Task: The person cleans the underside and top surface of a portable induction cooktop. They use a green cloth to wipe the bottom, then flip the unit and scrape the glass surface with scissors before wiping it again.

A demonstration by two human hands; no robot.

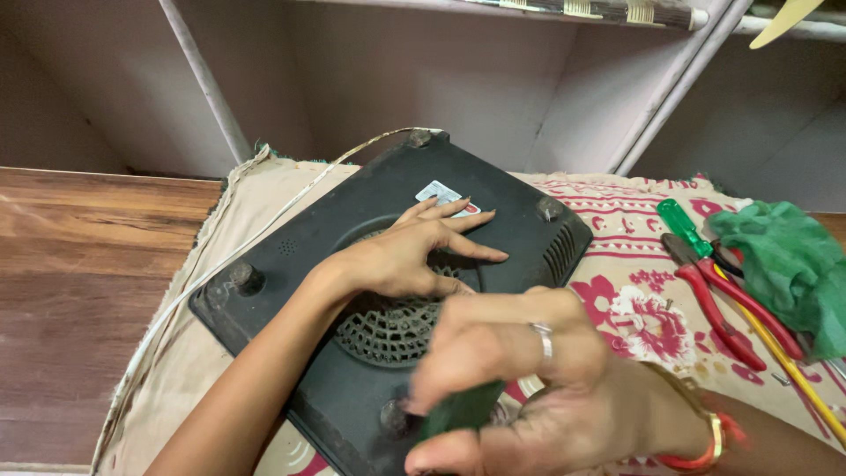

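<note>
left hand (414, 256) flat on upturned black appliance (352, 353); right hand (529, 379) clamps green-handled tool (458, 410) at corner foot, likely unscrewing; steady aim needed.

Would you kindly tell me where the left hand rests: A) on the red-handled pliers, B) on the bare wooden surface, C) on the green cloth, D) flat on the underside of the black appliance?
D: the left hand lies spread flat on the black appliance, over its round vent grille.

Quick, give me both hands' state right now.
Left hand: open, flat on the black appliance.
Right hand: closed on a green tool handle.
</note>
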